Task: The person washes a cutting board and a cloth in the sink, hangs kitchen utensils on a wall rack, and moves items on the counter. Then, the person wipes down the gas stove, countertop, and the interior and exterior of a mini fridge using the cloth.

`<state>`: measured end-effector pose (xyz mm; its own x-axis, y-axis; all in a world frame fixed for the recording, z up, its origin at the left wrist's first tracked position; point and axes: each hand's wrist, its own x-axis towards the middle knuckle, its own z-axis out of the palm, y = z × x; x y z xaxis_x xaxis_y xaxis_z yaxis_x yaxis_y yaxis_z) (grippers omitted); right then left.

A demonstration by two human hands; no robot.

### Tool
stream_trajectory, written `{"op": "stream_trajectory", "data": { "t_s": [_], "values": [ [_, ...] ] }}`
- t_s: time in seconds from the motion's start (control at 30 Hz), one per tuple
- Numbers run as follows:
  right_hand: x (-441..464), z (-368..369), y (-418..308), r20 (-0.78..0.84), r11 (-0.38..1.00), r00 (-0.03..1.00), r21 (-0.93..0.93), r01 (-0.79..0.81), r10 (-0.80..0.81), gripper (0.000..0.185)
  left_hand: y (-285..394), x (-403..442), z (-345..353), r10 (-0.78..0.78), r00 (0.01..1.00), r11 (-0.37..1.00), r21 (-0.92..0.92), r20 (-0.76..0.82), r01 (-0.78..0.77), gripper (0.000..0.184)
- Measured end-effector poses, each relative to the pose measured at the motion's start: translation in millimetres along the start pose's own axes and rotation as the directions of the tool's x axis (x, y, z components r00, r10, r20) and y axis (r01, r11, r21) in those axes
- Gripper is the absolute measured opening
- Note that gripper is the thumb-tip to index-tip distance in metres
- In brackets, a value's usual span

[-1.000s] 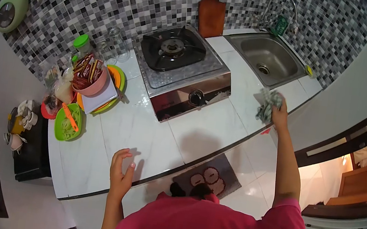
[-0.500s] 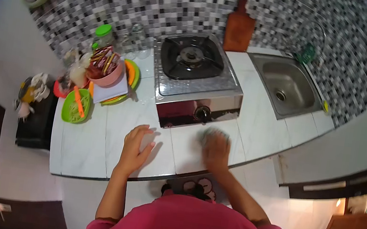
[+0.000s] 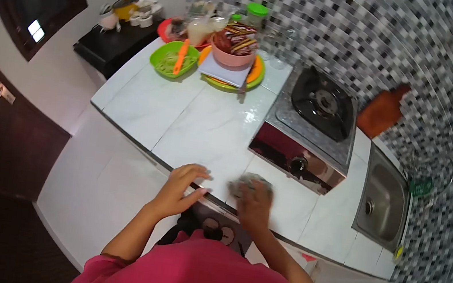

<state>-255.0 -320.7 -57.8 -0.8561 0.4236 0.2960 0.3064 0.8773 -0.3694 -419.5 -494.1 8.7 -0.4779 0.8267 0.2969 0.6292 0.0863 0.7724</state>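
- Head view: a crumpled cloth point(image 3: 239, 187) is seen on the white countertop point(image 3: 200, 120), in front of the stove point(image 3: 277, 149) and near the counter's front edge.
- The cloth is partly covered by the fingers of the right hand point(image 3: 255, 208); its visible part is spread ahead of them and out toward the left hand point(image 3: 174, 191). No clear long axis is shown by the bunched, blurred fabric, though it looks somewhat wider from side to side.
- The right hand is the nearer, held palm down, its forearm slanted in from the right; whether the cloth is gripped or only pressed cannot be told.
- The left hand is held apart near the edge, fingers loosely curved, nothing grasped.
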Motion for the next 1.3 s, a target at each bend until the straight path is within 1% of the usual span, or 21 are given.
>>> {"op": "stream_trajectory", "data": {
  "t_s": [0.1, 0.17, 0.2, 0.27, 0.3, 0.37, 0.47, 0.57, 0.63, 0.7, 0.73, 0.8, 0.9, 0.97, 1.0, 1.03, 1.07, 1.13, 1.2, 1.23, 1.3],
  "values": [
    [58.9, 25.7, -17.8, 0.122, 0.982, 0.975, 0.054, 0.180, -0.186, 0.042, -18.4, -36.5, -19.4, -0.077, 0.991, 0.996, 0.028, -0.105, 0.081, 0.026],
    [96.9, 63.3, -5.7, 0.030, 0.973, 0.975, 0.076, 0.216, -0.219, 0.039, -21.3, -53.6, -31.1, -0.118, 0.979, 0.986, 0.097, -0.166, 0.135, 0.027],
    [116.8, 81.1, 1.9, -0.054, 0.980, 0.981, 0.056, 0.190, -0.187, 0.038, -19.8, -59.8, -34.6, -0.145, 0.968, 0.981, 0.097, -0.203, 0.168, 0.027],
    [152.3, 75.3, -12.4, -0.048, 0.986, 0.996, 0.157, -0.061, 0.069, 0.039, -16.9, -70.4, -44.1, -0.191, 0.943, 0.970, 0.098, -0.272, 0.224, 0.026],
    [164.3, 79.8, -15.0, -0.132, 0.985, 0.983, 0.134, -0.111, 0.129, 0.040, -17.0, -75.2, -47.3, -0.236, 0.924, 0.965, 0.039, -0.300, 0.259, 0.026],
    [182.7, 97.6, -12.9, -0.297, 0.971, 0.925, 0.095, -0.218, 0.237, 0.041, -20.3, -84.3, -55.9, -0.270, 0.910, 0.957, 0.021, -0.316, 0.291, 0.026],
    [218.1, 112.9, 14.0, -0.432, 0.934, 0.850, -0.047, -0.354, 0.300, 0.043, -32.3, -97.4, -73.6, -0.313, 0.896, 0.944, 0.001, -0.315, 0.330, 0.026],
    [234.4, 110.6, -0.5, -0.280, 0.927, 0.906, -0.113, -0.358, 0.316, 0.041, -46.3, -105.1, -95.4, -0.329, 0.897, 0.938, 0.008, -0.295, 0.346, 0.026],
    [229.5, 130.0, -15.2, -0.314, 0.995, 0.945, 0.000, -0.100, 0.095, 0.036, -56.5, -107.3, -111.3, -0.319, 0.909, 0.940, 0.032, -0.266, 0.340, 0.026],
    [208.5, 140.4, -50.8, -0.234, 0.979, 0.967, 0.151, 0.136, -0.098, 0.035, -69.4, -106.0, -122.9, -0.314, 0.911, 0.943, 0.023, -0.266, 0.332, 0.026],
    [192.2, 142.0, -71.0, -0.196, 0.942, 0.962, 0.242, 0.235, -0.189, 0.035, -74.7, -105.4, -127.2, -0.313, 0.911, 0.944, 0.016, -0.267, 0.329, 0.026],
    [168.7, 131.5, -101.9, -0.119, 0.769, 0.887, 0.455, 0.449, -0.447, 0.036, -82.8, -100.2, -136.3, -0.285, 0.922, 0.954, 0.016, -0.260, 0.300, 0.025],
    [173.1, 102.5, -105.9, -0.160, 0.925, 0.969, 0.302, 0.230, -0.188, 0.033, -95.8, -86.1, -145.2, -0.238, 0.936, 0.968, 0.016, -0.261, 0.250, 0.025],
    [201.5, 94.7, -70.7, -0.261, 1.000, 0.965, -0.012, 0.001, -0.004, 0.032, -99.3, -80.1, -150.5, -0.207, 0.947, 0.974, 0.035, -0.246, 0.222, 0.025],
    [215.5, 78.9, -63.6, -0.285, 0.983, 0.944, -0.034, -0.182, 0.165, 0.025, -97.2, -76.5, -152.4, -0.190, 0.952, 0.977, 0.050, -0.238, 0.207, 0.025],
    [233.8, 89.1, -23.1, -0.276, 0.917, 0.880, 0.015, -0.398, 0.386, 0.021, -96.8, -75.6, -153.4, -0.173, 0.957, 0.979, 0.065, -0.233, 0.193, 0.025],
    [251.6, 94.7, 18.4, -0.213, 0.898, 0.895, -0.125, -0.422, 0.391, 0.025, -98.8, -77.3, -153.5, -0.175, 0.957, 0.980, 0.054, -0.232, 0.193, 0.026],
    [266.7, 83.6, 26.1, -0.284, 0.847, 0.799, 0.124, -0.517, 0.530, 0.021, -102.1, -81.2, -152.7, -0.176, 0.956, 0.981, 0.033, -0.233, 0.189, 0.027],
    [281.9, 108.8, 58.2, -0.497, 0.899, 0.849, -0.266, -0.348, 0.182, 0.021, -102.0, -90.3, -151.5, -0.215, 0.949, 0.974, 0.023, -0.230, 0.226, 0.027],
    [286.1, 115.3, 62.0, -0.500, 0.868, 0.844, -0.314, -0.383, 0.192, 0.028, -102.1, -94.0, -151.3, -0.238, 0.944, 0.968, 0.018, -0.228, 0.248, 0.027],
    [292.7, 121.6, 70.1, -0.449, 0.872, 0.854, -0.269, -0.409, 0.262, 0.031, -102.4, -101.5, -151.5, -0.254, 0.940, 0.964, 0.025, -0.226, 0.267, 0.026]
  ]
}}
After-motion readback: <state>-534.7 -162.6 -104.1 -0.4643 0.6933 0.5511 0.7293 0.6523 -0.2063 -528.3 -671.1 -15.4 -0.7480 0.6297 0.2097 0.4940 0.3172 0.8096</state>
